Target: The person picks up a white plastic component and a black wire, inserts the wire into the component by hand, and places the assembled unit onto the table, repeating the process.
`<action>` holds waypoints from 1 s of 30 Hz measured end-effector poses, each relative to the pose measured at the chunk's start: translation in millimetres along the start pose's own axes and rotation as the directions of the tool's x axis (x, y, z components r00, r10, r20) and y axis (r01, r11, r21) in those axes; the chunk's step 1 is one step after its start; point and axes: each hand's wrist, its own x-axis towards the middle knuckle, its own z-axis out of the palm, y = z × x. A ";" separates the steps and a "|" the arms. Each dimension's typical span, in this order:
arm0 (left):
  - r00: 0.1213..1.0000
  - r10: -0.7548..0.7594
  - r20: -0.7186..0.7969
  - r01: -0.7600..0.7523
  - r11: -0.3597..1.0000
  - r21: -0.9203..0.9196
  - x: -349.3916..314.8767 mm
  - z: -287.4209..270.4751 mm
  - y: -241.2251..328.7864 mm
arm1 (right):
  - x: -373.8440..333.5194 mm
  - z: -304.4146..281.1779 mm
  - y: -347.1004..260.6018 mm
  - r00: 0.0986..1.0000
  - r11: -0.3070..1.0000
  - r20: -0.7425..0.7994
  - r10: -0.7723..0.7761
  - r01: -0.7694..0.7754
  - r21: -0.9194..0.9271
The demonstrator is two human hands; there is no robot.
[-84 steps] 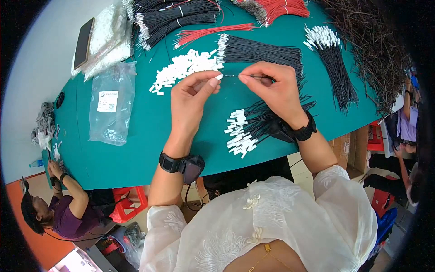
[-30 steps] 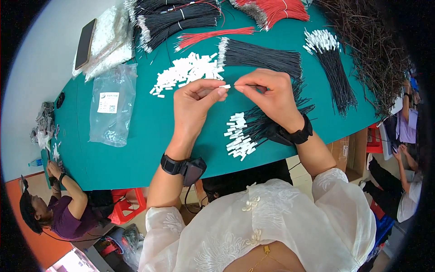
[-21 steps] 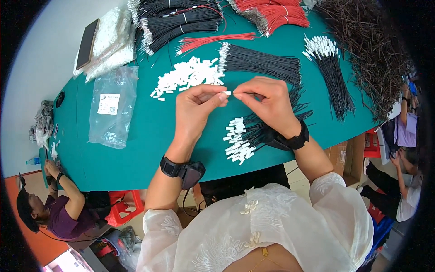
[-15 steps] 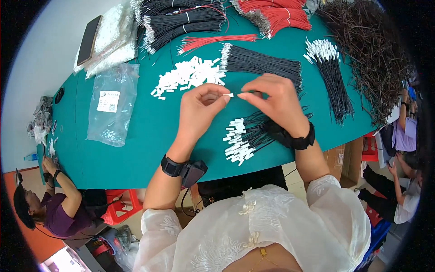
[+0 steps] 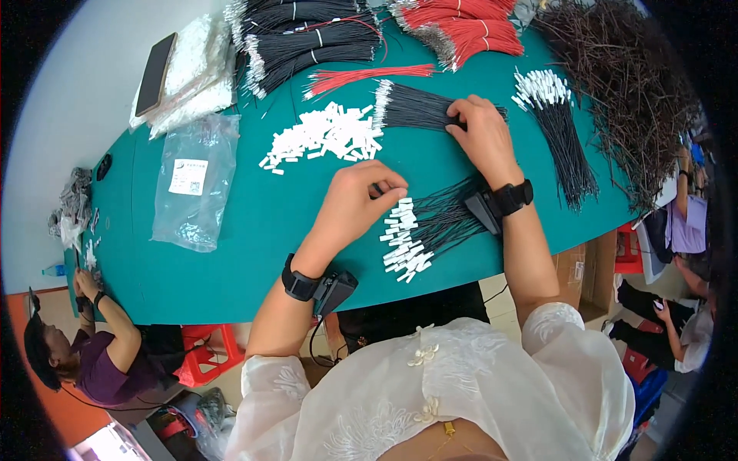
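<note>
The left hand (image 5: 355, 203) is poised at the upper end of a cluster of white-capped black wires (image 5: 407, 238), its thumb and fingertips drawn close; whether that grip is closed on anything, or touches the topmost cap, I cannot tell, as the fingers cover the spot. The right hand (image 5: 486, 140) is at the right part of a bundle of black wires with pale tips (image 5: 415, 104), thumb and forefinger curled over it; I cannot tell whether that grip is pinching a strand, and the hand hides much of the bundle's right end. Both lots of wire lie on the green surface (image 5: 231, 280), where the capped cluster runs rightward until its tails vanish beneath the right wrist and its black strapped device (image 5: 483, 211). A heap of white sleeves (image 5: 327, 132) lies left of the bundle, so bright that single pieces in its middle merge. At the upper edge, thick black wire bundles (image 5: 307, 38) and red ones (image 5: 480, 34) are cut off, and the brown tangle (image 5: 619, 100) at upper right fades into the dark rim, its strands too dense to separate
</note>
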 end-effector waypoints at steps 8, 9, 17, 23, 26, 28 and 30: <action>0.988 -0.034 -0.148 0.022 0.996 -0.081 1.1 -1.8 -7.7 | -0.2 -8.6 4.3 0.999 0.998 -0.032 -0.001 0.002 0.058; 0.982 -0.026 -0.187 0.007 0.995 -0.101 1.7 -2.1 -10.4 | -0.1 -10.1 3.5 0.998 0.996 -0.057 -0.006 0.011 0.089; 0.915 -0.261 -0.307 0.034 0.809 -0.586 5.5 -5.1 -6.4 | -6.3 -27.6 -30.5 0.989 0.932 -0.032 -0.147 0.149 0.330; 0.900 -0.262 -0.348 -0.037 0.750 -0.660 4.3 -11.6 -13.3 | -8.4 -30.3 -40.1 0.955 0.897 0.080 -0.285 0.236 0.375; 0.924 -0.222 -0.312 -0.017 0.790 -0.613 2.6 -9.0 -10.8 | -10.9 -35.1 -56.0 0.939 0.868 0.248 -0.239 0.092 0.487; 0.940 -0.211 -0.269 0.010 0.804 -0.594 2.5 -3.7 -8.6 | -14.9 -30.2 -59.9 0.933 0.857 0.227 -0.278 0.134 0.498; 0.964 -0.189 -0.188 0.057 0.833 -0.550 2.1 -0.4 -7.0 | -18.6 -24.4 -61.1 0.915 0.826 0.181 -0.361 0.223 0.518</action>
